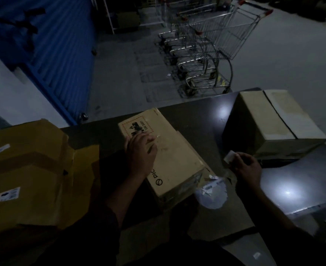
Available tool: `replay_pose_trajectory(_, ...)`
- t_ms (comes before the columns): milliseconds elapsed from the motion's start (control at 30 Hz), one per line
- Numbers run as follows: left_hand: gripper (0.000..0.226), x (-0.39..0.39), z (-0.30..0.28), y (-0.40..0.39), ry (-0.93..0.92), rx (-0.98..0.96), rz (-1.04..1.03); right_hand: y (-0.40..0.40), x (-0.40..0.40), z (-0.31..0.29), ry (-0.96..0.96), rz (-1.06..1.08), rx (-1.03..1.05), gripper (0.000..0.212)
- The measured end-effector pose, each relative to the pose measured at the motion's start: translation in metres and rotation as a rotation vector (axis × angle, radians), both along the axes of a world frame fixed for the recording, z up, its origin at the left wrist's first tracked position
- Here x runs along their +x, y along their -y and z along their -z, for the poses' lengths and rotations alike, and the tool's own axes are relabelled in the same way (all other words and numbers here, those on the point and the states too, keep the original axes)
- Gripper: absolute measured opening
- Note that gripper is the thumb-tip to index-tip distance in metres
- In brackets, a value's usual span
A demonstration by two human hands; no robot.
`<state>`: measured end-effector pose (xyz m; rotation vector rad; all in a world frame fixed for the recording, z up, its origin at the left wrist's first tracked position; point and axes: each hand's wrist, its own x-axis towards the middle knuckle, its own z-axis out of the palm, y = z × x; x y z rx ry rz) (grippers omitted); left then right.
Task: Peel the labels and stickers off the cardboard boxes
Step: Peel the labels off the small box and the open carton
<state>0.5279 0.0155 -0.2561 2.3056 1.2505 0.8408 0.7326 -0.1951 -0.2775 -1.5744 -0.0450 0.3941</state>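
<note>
- The step in hand looks like clearing a peeled piece: the right hand [246,166] pinches a small pale label scrap [229,156] between thumb and fingertips, held above the counter [202,112] just beside the middle box's right edge.
- The left hand [140,152] rests on top of the middle box [177,160], fingers pressed loosely together, touching the lower edge of its hazard label [137,127].
- This box lies near the counter's front edge, long and pale tan, with a black printed logo at its near end; the red-bordered hazard label at its far end looks intact.
- A heap of torn white peelings [212,194] lies at the box's near right corner.
- Next move, as I judge it: drop the scrap on the heap, then lift a corner of the hazard label with a fingernail.
- A brown box [24,169] at the left edge carries two white stickers.
</note>
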Motion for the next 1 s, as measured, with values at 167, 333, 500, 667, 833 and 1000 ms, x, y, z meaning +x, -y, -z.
replay_pose_trajectory(167,0.017,0.006,-0.004,0.0,-0.085,0.031,-0.035,0.081,0.031,0.077,-0.155,0.17,-0.203,0.022)
replay_pose_trajectory(333,0.016,0.021,-0.013,0.002,-0.153,0.014,-0.084,0.135,0.036,0.12,-0.241,0.077,-0.405,0.014)
replay_pose_trajectory(500,0.021,0.031,-0.011,0.004,-0.179,-0.027,-0.122,0.159,0.027,0.136,-0.162,0.128,-0.535,0.022)
replay_pose_trajectory(667,0.021,0.027,-0.009,0.007,-0.161,-0.047,-0.129,0.17,0.029,0.132,-0.143,0.262,-0.56,0.041)
replay_pose_trajectory(833,0.022,0.029,-0.011,0.011,-0.154,-0.059,-0.142,0.173,0.038,0.118,-0.1,0.176,-0.587,0.012)
replay_pose_trajectory(1000,0.021,0.028,-0.009,0.007,-0.139,-0.072,-0.134,0.18,0.043,0.123,0.005,0.038,-0.696,0.014)
